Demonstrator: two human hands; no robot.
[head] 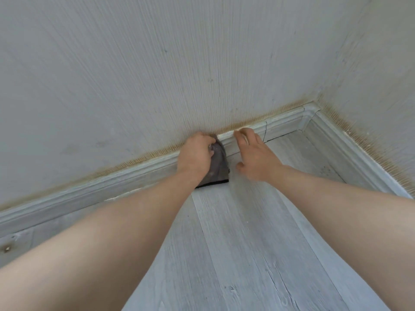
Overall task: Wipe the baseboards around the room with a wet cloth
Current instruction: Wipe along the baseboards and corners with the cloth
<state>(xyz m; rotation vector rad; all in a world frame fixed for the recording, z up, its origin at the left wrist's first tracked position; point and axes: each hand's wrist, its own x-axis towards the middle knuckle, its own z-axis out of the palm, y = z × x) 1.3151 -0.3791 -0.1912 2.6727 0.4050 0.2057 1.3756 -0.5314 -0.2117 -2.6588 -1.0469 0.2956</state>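
a dark grey cloth (219, 162) is gripped in the left hand (195, 154) and pressed against the baseboard (125, 176) just left of frame centre, its lower edge hanging to the floor (235, 243). the right hand (253, 153) is held open, fingertips resting on the baseboard's top edge at 2 o'clock of the cloth. the cloth is judged soft, limp and light; a bunched grip at its upper fold is advised. a crack in the baseboard is noted toward the corner piece (308, 113).
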